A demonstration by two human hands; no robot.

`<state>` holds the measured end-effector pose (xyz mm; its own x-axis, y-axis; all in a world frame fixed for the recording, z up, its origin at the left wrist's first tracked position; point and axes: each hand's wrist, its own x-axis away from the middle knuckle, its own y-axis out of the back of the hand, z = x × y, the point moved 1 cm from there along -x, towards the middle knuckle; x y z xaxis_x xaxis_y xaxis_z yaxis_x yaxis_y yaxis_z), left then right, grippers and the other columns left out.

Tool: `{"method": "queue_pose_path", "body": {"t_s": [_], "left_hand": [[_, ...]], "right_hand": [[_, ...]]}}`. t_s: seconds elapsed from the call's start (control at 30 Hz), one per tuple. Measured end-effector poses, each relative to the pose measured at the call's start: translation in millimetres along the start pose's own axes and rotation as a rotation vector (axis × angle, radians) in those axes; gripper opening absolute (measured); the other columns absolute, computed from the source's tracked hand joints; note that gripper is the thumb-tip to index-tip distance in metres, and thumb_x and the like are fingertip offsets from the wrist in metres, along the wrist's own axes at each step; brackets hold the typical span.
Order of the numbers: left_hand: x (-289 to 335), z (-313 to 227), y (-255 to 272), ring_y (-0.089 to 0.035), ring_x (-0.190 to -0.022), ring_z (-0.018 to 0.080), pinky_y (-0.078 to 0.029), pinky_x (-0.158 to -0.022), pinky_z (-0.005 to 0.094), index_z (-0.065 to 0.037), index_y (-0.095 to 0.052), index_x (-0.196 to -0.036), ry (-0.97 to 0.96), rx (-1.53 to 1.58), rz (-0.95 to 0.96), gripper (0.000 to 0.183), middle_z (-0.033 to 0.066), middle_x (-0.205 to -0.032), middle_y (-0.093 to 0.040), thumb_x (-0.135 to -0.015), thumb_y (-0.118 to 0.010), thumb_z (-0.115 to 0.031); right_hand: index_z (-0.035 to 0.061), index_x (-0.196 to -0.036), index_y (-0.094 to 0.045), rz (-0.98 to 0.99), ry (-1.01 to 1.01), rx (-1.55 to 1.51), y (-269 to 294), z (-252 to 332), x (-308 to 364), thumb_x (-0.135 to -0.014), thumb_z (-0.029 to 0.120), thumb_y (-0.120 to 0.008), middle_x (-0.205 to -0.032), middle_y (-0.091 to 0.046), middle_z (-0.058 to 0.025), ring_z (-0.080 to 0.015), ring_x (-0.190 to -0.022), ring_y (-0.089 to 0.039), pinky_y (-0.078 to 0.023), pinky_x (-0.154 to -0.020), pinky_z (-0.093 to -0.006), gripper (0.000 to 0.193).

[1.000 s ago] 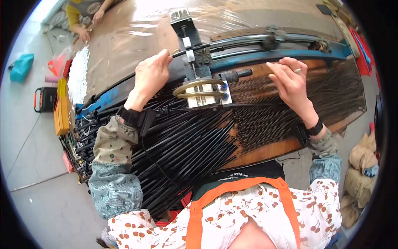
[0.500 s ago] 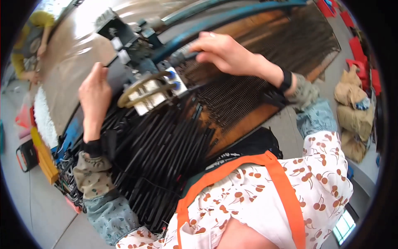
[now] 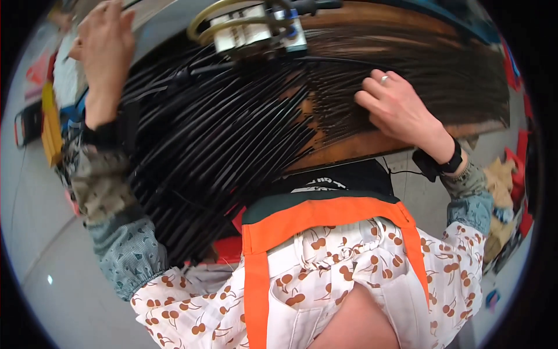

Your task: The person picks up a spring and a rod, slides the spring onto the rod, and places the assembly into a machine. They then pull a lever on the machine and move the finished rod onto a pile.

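Observation:
My left hand [image 3: 107, 55] is raised at the upper left, past the black rods, its fingers smeared by motion. Whether it holds anything I cannot tell. My right hand [image 3: 401, 107] is closed, its fingers curled together over the dark coil springs [image 3: 340, 110] on the wooden board; what the fingertips pinch is hidden. Many thin black rods [image 3: 215, 134] lie in a slanting heap between my arms. A small machine with a pale metal block [image 3: 244, 29] and yellowish hoses [image 3: 200, 26] stands at the top, between my hands.
The brown wooden board [image 3: 343, 152] runs along the right in front of me. Down at the left are a yellow bar [image 3: 51, 125] and a black-and-orange case [image 3: 28, 123]. Brown sacks [image 3: 500, 174] and red bins [image 3: 520, 168] stand at the far right.
My right hand has moved from beside the machine down and right to the springs. My left hand has gone up and left. The view has tilted, so the machine sits higher.

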<state>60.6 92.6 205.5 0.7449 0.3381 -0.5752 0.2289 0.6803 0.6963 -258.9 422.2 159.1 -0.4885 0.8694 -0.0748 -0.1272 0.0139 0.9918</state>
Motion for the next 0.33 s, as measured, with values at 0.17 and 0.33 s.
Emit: {"method": "queue_pose_path", "body": {"t_s": [0.17,0.33], "left_hand": [[78,-146,137,-0.054,-0.087,0.0244,-0.033,-0.077,0.0442,-0.018,-0.058,-0.081,0.054,0.350,0.468,0.016,0.0011,-0.084,-0.054,-0.080,-0.072,-0.027],[154,-221,174,-0.054,-0.097,0.0197,-0.032,-0.085,0.0384,-0.018,-0.069,-0.097,0.429,0.539,0.525,0.021,0.0014,-0.096,-0.058,-0.080,-0.078,-0.027]], "right_hand": [[0.0062,-0.088,-0.056,0.054,-0.022,-0.068,-2,-14,-5,-0.068,0.001,-0.066,-0.080,-0.054,-0.0078,-0.0276,-0.080,-0.056,-0.047,-0.067,-0.0392,0.023],[0.0076,-0.092,-0.059,0.229,-0.006,-0.281,-7,13,-33,-0.078,0.014,-0.073,-0.088,-0.064,-0.0090,-0.0302,-0.092,-0.064,-0.052,-0.071,-0.0392,0.020]]}}
